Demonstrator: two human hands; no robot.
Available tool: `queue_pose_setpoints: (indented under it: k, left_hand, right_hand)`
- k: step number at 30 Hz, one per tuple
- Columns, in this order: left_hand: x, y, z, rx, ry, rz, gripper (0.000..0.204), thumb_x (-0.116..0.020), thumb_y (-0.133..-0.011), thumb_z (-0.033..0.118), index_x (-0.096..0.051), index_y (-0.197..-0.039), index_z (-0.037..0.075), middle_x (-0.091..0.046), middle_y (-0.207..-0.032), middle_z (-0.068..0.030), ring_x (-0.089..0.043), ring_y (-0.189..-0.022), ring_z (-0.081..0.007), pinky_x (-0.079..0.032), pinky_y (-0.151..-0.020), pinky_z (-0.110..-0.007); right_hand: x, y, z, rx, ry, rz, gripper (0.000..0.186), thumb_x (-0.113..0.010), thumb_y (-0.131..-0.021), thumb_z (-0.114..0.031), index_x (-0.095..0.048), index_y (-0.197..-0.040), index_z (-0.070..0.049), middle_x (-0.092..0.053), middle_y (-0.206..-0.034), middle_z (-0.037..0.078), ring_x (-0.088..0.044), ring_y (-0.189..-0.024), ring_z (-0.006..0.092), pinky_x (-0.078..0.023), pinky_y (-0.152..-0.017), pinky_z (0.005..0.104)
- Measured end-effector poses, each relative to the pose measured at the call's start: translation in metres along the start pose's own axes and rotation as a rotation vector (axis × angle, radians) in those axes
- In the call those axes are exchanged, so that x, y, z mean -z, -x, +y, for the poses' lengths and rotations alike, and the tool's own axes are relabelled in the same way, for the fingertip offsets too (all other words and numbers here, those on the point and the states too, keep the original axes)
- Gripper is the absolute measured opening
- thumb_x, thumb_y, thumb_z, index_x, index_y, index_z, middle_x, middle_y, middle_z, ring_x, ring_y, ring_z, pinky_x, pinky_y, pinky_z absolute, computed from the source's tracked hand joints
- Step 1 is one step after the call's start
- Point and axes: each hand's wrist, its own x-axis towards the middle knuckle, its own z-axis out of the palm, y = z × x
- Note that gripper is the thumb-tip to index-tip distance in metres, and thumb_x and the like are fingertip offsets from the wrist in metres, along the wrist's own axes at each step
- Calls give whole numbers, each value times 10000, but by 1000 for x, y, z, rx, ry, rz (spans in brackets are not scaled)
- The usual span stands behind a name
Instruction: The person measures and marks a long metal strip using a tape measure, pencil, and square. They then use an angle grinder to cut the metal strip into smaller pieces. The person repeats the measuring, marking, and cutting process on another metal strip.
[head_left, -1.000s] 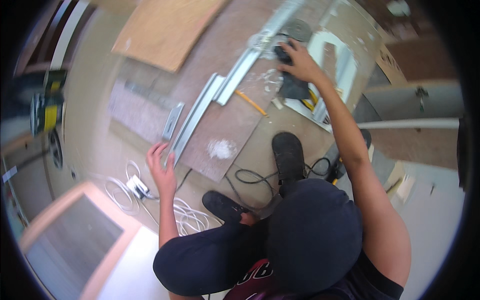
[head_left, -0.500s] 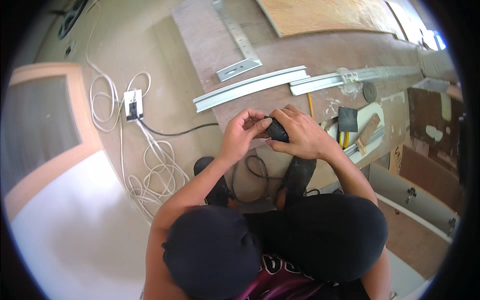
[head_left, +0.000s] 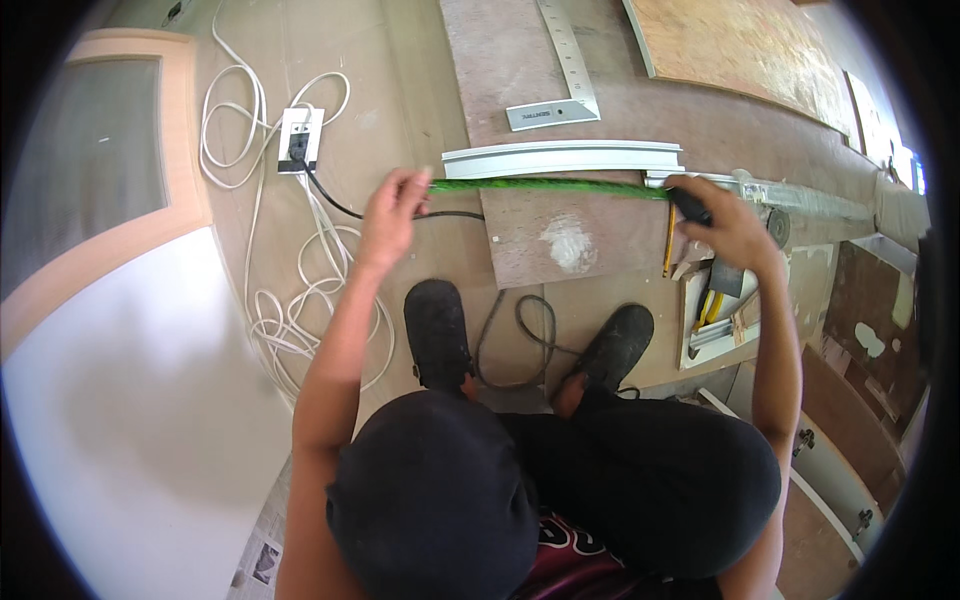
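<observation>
A tape measure [head_left: 690, 205] with a black case sits in the grip of my right hand [head_left: 735, 225]. Its green blade [head_left: 550, 186] is drawn out to the left, where my left hand [head_left: 390, 222] pinches the free end. The blade spans just in front of a white metal rail [head_left: 560, 160] lying on a brown board [head_left: 530, 250]. Behind that rail is a metal try square [head_left: 553, 115]. A yellow pencil [head_left: 669, 245] lies near my right hand, below the case.
A white socket box [head_left: 300, 140] and coiled white cable [head_left: 275, 325] lie left, beside a wood-framed panel [head_left: 185, 150]. Right are a tape roll [head_left: 778, 229], yellow-handled pliers [head_left: 708, 306] and cabinet parts [head_left: 850, 380]. A black cord [head_left: 550, 330] loops between my shoes.
My hands were together around the black tape measure; now they are wide apart with the green blade pulled out between them. The view has shifted, too.
</observation>
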Motion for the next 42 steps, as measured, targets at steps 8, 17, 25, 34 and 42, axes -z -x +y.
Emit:
queue_pose_setpoints:
  k: [8, 17, 25, 34, 42]
  left_hand:
    - [-31, -40, -33, 63, 66, 220, 425, -700, -1189, 393, -636, -1254, -22, -719, -1202, -135, -746, -1067, -185, -703, -855, -362]
    - [-47, -32, -20, 53, 34, 218, 382, -717, -1183, 287, -634, -1463, 40, -732, -1259, -70, -729, -1145, -159, -681, -874, -359]
    - [-28, -31, 10, -213, 2, -154, 596, -923, -1003, 94, -632, -1522, 48, -732, -1232, -29, -725, -1106, -168, -658, -987, -317]
    - [-5, -7, 10, 275, 148, -113, 487, -748, -1117, 479, -733, -1271, 17, -770, -981, -53, -716, -762, -118, -596, -689, -245]
    - [-17, -25, 5, 353, 40, -6, 574, -603, -1181, 612, -738, -1287, 64, -770, -1069, -51, -737, -890, -119, -607, -732, -241]
  right_hand:
    - [25, -45, 188, 85, -9, 55, 591, -781, -892, -150, -704, -1476, -102, -745, -1417, 191, -694, -1316, 414, -531, -1176, 493]
    - [31, -59, 200, 104, -7, 12, 548, -789, -913, -157, -688, -1443, -62, -723, -1330, 189, -681, -1242, 417, -533, -1134, 488]
    - [48, -32, 175, 117, 27, 149, 546, -773, -911, -142, -711, -1453, -124, -727, -1304, 157, -688, -1254, 400, -549, -1115, 494]
    - [69, -37, 151, 231, -109, 173, 588, -803, -897, -114, -700, -1474, -66, -730, -1430, 160, -692, -1284, 370, -522, -1179, 460]
    - [83, -30, 159, 139, -30, 105, 613, -811, -852, -76, -710, -1456, -64, -729, -1458, 140, -669, -1348, 330, -488, -1243, 438]
